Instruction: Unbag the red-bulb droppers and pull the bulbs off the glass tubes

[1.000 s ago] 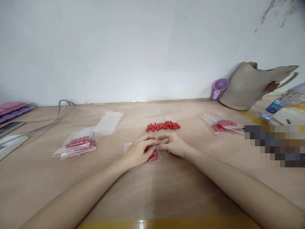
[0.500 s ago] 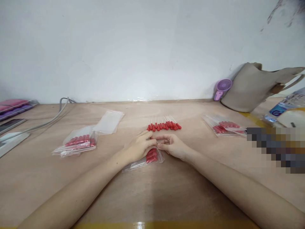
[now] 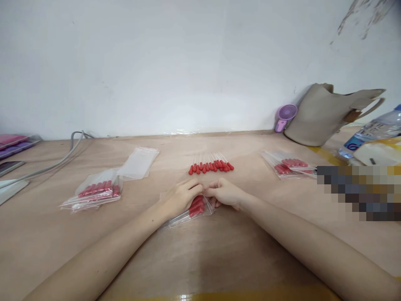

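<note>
On the table before me lies a clear zip bag (image 3: 180, 219) with several red-bulbed droppers (image 3: 197, 206) inside, bulbs toward the right. My left hand (image 3: 182, 196) rests over the bag's upper side, thumb and fingers closed on its edge near the top right corner. At the bag's right end, my right hand (image 3: 228, 194) pinches the edge close to the left fingertips. Its lower fingers are curled and partly hidden. Just beyond both hands, loose droppers (image 3: 211, 167) lie in a row, red bulbs toward me and thin clear tubes pointing away.
Left are filled bags (image 3: 94, 190), flat bags (image 3: 139, 163), a grey cable (image 3: 59, 161) and a phone (image 3: 11, 167). Right are more filled bags (image 3: 290, 165), a purple fan (image 3: 286, 113), a beige tote (image 3: 319, 117) and a bottle (image 3: 372, 131). A wall (image 3: 188, 67) rises behind.
My right fingers have drawn in and curled down at the bag's right end; before, they were stretched toward the left hand. My left fingers have moved slightly down. The whole view has shifted slightly.
</note>
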Tool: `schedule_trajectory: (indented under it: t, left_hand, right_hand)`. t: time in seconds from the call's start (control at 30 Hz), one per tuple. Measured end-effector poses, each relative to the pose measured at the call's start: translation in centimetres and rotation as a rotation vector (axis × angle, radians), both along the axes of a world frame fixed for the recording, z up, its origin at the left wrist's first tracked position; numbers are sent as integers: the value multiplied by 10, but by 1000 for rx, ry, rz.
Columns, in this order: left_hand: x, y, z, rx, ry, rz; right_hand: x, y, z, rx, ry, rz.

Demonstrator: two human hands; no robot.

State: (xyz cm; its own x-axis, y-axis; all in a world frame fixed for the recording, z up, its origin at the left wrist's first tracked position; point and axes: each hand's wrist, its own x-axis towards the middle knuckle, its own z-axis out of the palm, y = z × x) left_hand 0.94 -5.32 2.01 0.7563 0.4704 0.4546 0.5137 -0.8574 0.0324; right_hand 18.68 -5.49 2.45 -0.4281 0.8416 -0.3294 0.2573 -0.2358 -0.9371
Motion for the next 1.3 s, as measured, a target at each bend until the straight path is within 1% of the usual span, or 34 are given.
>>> schedule_trajectory:
  t: [0.13, 0.23, 0.33, 0.53, 0.77, 0.93, 1.03, 1.1, 1.17, 1.23, 1.3]
  left_hand:
    - [-1, -1, 2, -41, 21, 16]
    - [-2, -1, 3, -67, 10, 10]
    - [-3, 0, 3, -59, 0, 9]
    - [-3, 1, 2, -34, 14, -12]
    - [3, -1, 5, 36, 50, -49]
    - [2, -1, 6, -32, 85, -82]
    - [-2, -1, 13, -67, 82, -86]
    - [-6, -2, 23, -65, 64, -82]
    - [-10, -4, 34, -26, 73, -40]
    - [-12, -6, 41, 48, 121, 8]
    - [-13, -7, 42, 123, 184, 16]
  right_hand:
    - [1, -1, 5, -48, 29, -19]
    - [3, 1, 4, -78, 54, -20]
    - [3, 2, 2, -85, 41, -22]
    - [-2, 0, 2, -9, -10, -79]
    - [-5, -2, -6, 192, -89, -33]
    - [-4, 1, -9, 198, -155, -73]
    - [0, 4, -9, 158, -174, -109]
    - [3, 5, -9, 135, -169, -118]
    - [7, 6, -10, 126, -154, -135]
    - [11, 5, -12, 174, -129, -156]
    - [14, 5, -17, 320, -107, -123]
